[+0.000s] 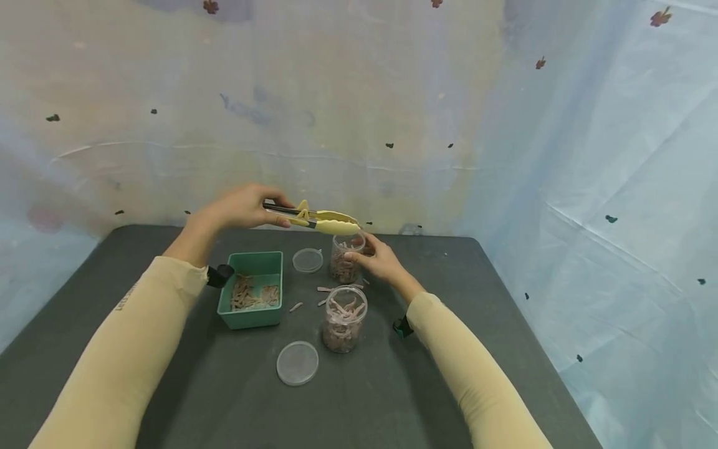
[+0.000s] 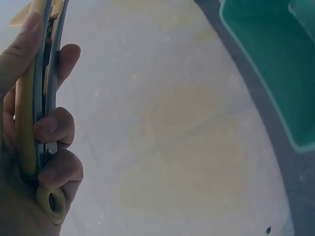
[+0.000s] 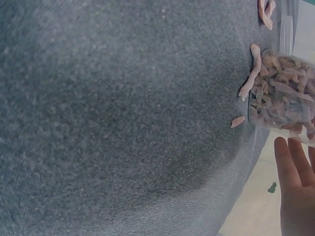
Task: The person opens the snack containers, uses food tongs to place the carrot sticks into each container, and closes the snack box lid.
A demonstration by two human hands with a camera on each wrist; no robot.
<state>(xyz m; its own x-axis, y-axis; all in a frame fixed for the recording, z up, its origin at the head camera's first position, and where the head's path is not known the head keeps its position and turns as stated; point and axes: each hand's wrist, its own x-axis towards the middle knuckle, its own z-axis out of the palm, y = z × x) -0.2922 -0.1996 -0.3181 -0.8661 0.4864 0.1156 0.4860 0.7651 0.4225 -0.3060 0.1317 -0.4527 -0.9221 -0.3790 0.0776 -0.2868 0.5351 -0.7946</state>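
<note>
My left hand (image 1: 244, 206) grips the handles of yellow-tipped metal tongs (image 1: 336, 224), its fingers curled round them in the left wrist view. The tongs lie nearly level, their yellow heads over the mouth of the far clear jar (image 1: 344, 271). Thin brownish strips fill much of that jar. Around its upper side, my right hand (image 1: 384, 259) holds it with thumb in front and fingers behind. Nearer me stands a second clear jar (image 1: 340, 333), uncovered, with similar strips up near its rim. Left of the jars, a green tub (image 1: 249, 319) contains more strips.
One clear round lid (image 1: 297, 363) lies in front of the tub, another lid (image 1: 307, 260) beside the far jar. Loose strips (image 3: 251, 73) are scattered on the dark table (image 1: 370, 399) around the jars. A patterned sheet (image 1: 359, 112) hangs behind the table.
</note>
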